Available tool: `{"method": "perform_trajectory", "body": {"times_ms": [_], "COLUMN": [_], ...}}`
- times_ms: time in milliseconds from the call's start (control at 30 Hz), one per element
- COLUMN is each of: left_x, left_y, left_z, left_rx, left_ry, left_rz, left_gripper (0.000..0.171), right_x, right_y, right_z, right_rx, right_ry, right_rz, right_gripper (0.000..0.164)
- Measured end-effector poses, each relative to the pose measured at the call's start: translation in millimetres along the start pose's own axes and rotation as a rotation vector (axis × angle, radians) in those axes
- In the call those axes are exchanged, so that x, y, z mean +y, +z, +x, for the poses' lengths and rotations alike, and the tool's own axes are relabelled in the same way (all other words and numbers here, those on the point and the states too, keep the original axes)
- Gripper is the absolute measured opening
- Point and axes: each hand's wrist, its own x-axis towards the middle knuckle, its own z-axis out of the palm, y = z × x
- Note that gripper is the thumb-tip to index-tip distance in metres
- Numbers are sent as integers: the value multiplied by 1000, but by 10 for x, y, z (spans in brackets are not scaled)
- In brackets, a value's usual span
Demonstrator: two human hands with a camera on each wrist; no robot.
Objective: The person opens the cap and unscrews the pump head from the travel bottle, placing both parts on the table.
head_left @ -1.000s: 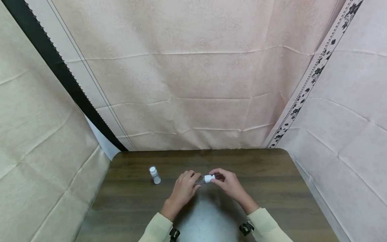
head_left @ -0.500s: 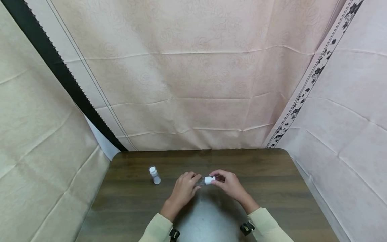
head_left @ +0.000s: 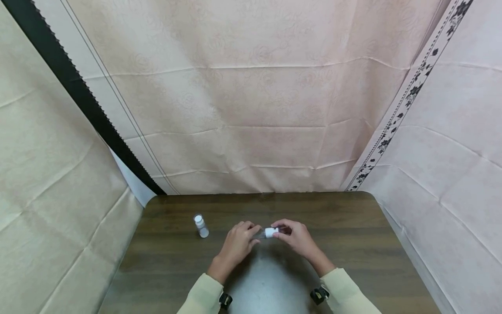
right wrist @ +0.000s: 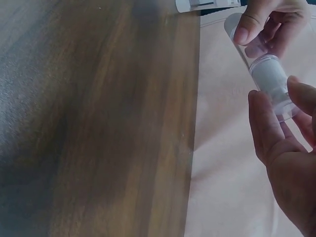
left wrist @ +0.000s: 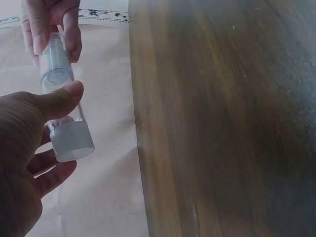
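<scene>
A clear cylindrical bottle with a white collar is held sideways between my two hands over the table. My left hand pinches its clear body close to the white base, thumb on top and fingers beneath. At the opposite end, the fingers of my right hand grip the clear cap, just past the white collar. Farther left, a second bottle with a white top stands upright on the table, touched by neither hand.
The dark wooden table has rounded far corners. Pale cloth hangs behind it, with more cloth along the right side and on the left. A black strip runs down the left cloth. Each wrist wears a small black camera.
</scene>
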Motion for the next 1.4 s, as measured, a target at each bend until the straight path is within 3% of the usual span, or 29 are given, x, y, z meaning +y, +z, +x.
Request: {"method": "perform_trajectory", "body": {"times_ms": [667, 900, 1233, 1400], "left_x": [5, -11, 7, -34], "left_y": [-49, -56, -37, -21], "left_z": [39, 36, 37, -1], "left_rx": [-61, -70, -46, -42], "left_ry": [-35, -13, -8, 9], "left_rz": [-44, -37, -28, -33], "left_gripper": [42, 43, 41, 41], "right_x": [10, -1, -27, 1], "right_y": [23, -8, 27, -6], "right_z": [-9, -18, -37, -44], "right_rx": [26, -3, 55, 36], "right_ry": [10, 26, 47, 21], "right_rz": [14, 24, 3, -8], "right_gripper": [20, 25, 20, 23]}}
